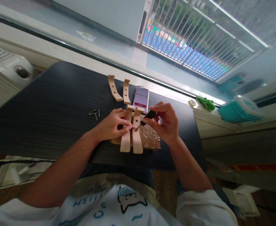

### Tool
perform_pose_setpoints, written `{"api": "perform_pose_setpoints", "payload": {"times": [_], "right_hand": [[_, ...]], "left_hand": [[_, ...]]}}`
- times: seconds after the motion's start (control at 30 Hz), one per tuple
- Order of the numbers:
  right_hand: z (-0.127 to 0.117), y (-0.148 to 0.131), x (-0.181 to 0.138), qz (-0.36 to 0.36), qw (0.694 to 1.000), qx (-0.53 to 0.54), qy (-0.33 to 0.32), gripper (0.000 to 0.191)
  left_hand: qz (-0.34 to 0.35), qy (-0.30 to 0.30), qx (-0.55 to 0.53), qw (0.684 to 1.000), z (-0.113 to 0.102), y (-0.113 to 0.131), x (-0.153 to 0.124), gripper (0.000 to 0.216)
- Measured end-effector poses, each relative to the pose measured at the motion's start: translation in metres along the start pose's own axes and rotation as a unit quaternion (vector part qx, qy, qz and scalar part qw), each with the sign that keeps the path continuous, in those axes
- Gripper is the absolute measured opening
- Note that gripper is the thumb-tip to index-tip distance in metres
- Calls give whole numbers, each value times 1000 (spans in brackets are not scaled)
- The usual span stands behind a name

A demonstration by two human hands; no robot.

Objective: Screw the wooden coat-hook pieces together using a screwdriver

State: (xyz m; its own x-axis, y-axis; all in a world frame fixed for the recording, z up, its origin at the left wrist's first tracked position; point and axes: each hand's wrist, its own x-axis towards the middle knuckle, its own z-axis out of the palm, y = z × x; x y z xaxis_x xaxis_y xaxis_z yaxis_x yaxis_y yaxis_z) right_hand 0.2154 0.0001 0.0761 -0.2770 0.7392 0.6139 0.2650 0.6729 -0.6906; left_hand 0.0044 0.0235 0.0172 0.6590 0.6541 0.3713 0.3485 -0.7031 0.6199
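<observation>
Dark wood-grain bench (46,119) by a barred window. Left hand (112,125), fingers pinched, steadies two wooden hook pieces (131,133) lying side by side on a shiny foil-like sheet (151,138). Right hand (167,122), fingers gripping a black-handled screwdriver (147,117), tip at the right piece. Two more wooden hooks (119,89) lie near a lit phone (140,99). Loose screws (94,113) sit left of the hands.

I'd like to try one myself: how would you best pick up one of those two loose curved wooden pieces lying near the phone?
Probably by its long flat shank, pinching the two narrow edges from above. The left loose wooden piece lies flat on the dark table, apart from its neighbour, so fingers fit on either side. Its hooked end curls up and looks less steady to pinch.
</observation>
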Motion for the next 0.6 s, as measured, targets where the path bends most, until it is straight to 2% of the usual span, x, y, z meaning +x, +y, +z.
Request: {"api": "perform_pose_setpoints", "payload": {"times": [0.6], "right_hand": [[3,1,-4,-12,1000,-17,19,30]], "left_hand": [[-1,-6,6,1000,0,0,0,27]]}}
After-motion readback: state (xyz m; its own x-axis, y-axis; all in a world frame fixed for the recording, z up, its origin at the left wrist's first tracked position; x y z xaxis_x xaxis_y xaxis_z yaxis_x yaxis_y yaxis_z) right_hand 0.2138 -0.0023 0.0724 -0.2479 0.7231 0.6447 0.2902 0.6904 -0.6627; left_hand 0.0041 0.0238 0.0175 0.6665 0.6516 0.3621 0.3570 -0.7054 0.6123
